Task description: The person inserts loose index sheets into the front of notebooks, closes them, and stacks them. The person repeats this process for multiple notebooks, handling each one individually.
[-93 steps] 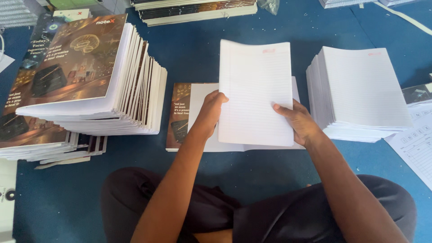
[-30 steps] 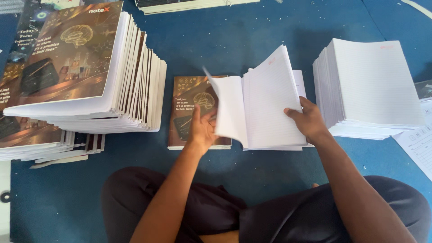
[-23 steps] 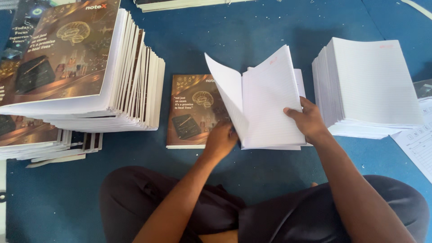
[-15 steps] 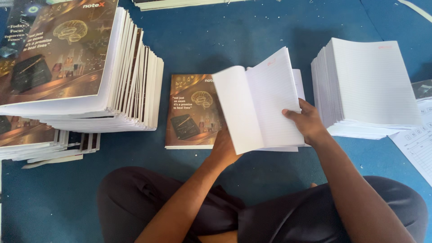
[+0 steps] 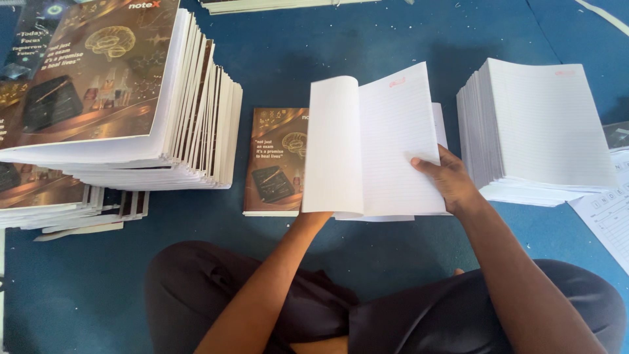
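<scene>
I sit cross-legged on a blue floor. A bundle of white lined sheets [image 5: 393, 144] is bent at its middle, with the left half [image 5: 331, 144] standing up and curling over to the right. My left hand [image 5: 313, 219] is under that raised half, and only the wrist shows. My right hand [image 5: 447, 180] grips the right half near its edge, thumb on top. Beneath the bundle an open brown printed cover [image 5: 275, 160] lies flat on the floor.
A tall leaning stack of bound notebooks with brown covers [image 5: 118, 92] stands at the left, with lower stacks [image 5: 59, 206] below it. A pile of white lined bundles [image 5: 544, 124] sits at the right, next to a printed sheet [image 5: 609, 213]. More books [image 5: 275, 5] line the far edge.
The bundle was held flat at first. Its left half has since been lifted and folded toward the right. My left hand left the brown cover and went under the raised half.
</scene>
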